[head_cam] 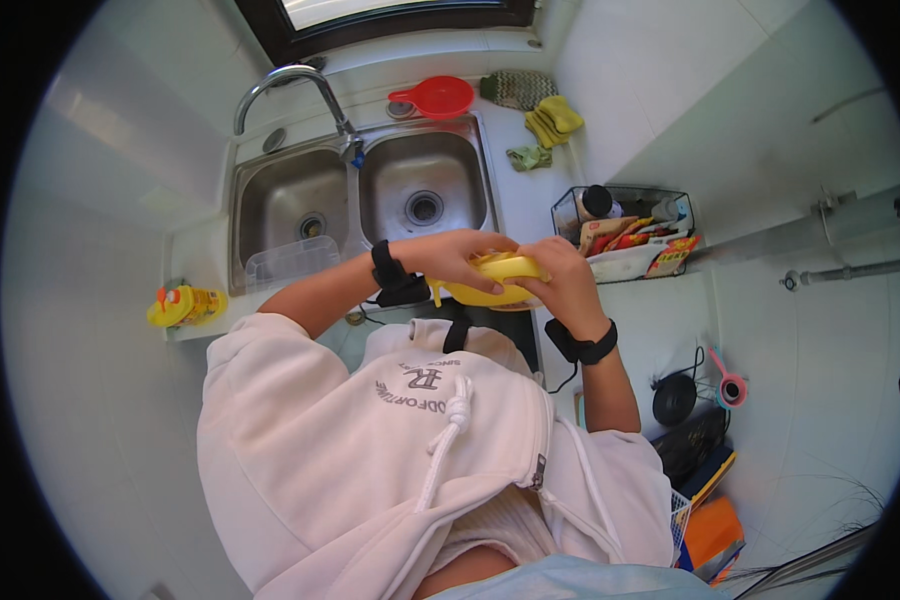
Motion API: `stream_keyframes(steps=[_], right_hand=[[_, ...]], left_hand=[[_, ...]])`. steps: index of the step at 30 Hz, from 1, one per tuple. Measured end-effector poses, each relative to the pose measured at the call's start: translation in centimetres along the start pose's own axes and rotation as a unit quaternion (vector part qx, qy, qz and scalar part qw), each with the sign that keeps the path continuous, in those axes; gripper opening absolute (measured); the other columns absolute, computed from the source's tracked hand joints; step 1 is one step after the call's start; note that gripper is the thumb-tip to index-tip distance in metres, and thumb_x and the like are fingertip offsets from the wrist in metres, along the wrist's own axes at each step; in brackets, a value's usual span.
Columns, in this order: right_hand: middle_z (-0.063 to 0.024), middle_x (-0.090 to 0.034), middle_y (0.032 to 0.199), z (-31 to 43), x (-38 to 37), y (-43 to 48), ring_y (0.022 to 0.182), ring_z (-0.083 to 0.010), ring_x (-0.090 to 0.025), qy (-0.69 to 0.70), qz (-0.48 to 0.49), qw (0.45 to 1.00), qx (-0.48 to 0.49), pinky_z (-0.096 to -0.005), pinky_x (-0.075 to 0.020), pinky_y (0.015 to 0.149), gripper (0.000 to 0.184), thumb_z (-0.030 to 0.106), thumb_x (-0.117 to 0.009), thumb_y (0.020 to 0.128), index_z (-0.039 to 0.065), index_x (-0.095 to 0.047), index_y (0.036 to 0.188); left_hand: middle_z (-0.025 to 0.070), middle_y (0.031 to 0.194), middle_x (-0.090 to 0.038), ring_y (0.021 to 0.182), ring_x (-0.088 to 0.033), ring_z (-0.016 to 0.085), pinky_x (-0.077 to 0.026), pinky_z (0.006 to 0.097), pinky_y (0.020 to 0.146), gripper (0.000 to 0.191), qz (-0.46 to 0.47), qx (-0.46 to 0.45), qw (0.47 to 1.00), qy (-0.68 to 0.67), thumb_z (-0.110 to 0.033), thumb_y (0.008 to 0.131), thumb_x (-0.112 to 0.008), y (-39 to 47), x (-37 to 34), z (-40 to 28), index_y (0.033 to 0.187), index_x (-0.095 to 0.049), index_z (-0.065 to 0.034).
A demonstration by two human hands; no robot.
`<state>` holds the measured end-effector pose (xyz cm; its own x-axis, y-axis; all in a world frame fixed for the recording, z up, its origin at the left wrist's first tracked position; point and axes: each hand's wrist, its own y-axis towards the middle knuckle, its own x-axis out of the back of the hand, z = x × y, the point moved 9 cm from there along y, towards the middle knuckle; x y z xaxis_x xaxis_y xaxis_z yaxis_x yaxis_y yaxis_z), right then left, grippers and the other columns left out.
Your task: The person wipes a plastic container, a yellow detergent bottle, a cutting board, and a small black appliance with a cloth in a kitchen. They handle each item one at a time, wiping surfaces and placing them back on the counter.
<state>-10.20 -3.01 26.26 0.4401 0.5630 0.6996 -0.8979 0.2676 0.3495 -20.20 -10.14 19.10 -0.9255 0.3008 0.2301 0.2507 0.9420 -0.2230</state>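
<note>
A yellow plastic container (465, 292) is held up in front of my chest, just past the near rim of the sink. My left hand (465, 259) grips it from the left, with the thumb across its near side. From the other side my right hand (559, 274) holds its upper right part, fingers curled over the rim. A small yellow tab hangs down at its left end. My fingers cover much of it, so what may be inside cannot be told. Black bands are strapped around both my wrists.
Beyond my hands is a double steel sink (354, 187) with a chrome faucet (300, 71). A clear plastic box (292, 262) stands at its left front. A red ladle (442, 97) and yellow cloths (555, 120) lie behind. A wire basket (622, 277) holds jars and packets; a yellow bottle (187, 306) stands left.
</note>
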Motion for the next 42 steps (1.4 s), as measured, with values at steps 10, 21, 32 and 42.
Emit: stream_keyframes(steps=[10,21,32,42], right_hand=[[-0.0149,-0.068,0.091,-0.5,-0.3,8.9,0.086,-0.0341,-0.064,0.017,-0.066,0.998,-0.013,-0.0402,-0.0508,0.076,0.033,0.02,-0.082,0.076,0.003,-0.068,0.101],[-0.0132,-0.066,0.085,-1.2,-2.3,17.6,0.074,-0.0272,-0.063,0.063,-0.084,0.994,-0.025,-0.0345,-0.0493,0.068,0.031,0.02,-0.081,0.08,-0.001,-0.068,0.1],[-0.0107,-0.069,0.095,-4.0,-4.4,27.7,0.082,-0.015,-0.066,0.1,-0.075,0.992,0.01,-0.0271,-0.0556,0.076,0.035,0.016,-0.08,0.084,-0.006,-0.066,0.107],[-0.0038,-0.069,0.092,-6.9,-5.4,37.9,0.083,-0.0078,-0.064,0.175,-0.053,0.983,0.022,-0.0227,-0.053,0.074,0.029,0.016,-0.078,0.088,-0.003,-0.067,0.107]], left_hand=[[0.0119,0.138,-0.056,0.126,-0.055,0.023,-0.044,0.0367,0.107,0.054,-0.217,-0.088,0.958,-0.166,-0.032,0.095,-0.069,-7.7,12.5,2.2,0.138,-0.051,-0.0057],[0.0127,0.141,-0.051,0.132,-0.05,0.021,-0.043,0.0373,0.109,0.057,-0.376,-0.129,0.902,-0.166,-0.015,0.096,-0.068,-10.4,17.0,5.2,0.143,-0.039,-0.005],[0.0118,0.133,-0.055,0.122,-0.056,0.021,-0.047,0.0339,0.102,0.067,-0.462,-0.126,0.862,-0.169,-0.016,0.09,-0.075,-8.2,24.0,7.8,0.143,-0.037,-0.0021],[0.0047,0.125,-0.059,0.117,-0.057,0.015,-0.048,0.0303,0.099,0.07,-0.526,-0.17,0.804,-0.218,-0.007,0.084,-0.08,-6.4,33.6,8.6,0.142,-0.042,-0.0064]])
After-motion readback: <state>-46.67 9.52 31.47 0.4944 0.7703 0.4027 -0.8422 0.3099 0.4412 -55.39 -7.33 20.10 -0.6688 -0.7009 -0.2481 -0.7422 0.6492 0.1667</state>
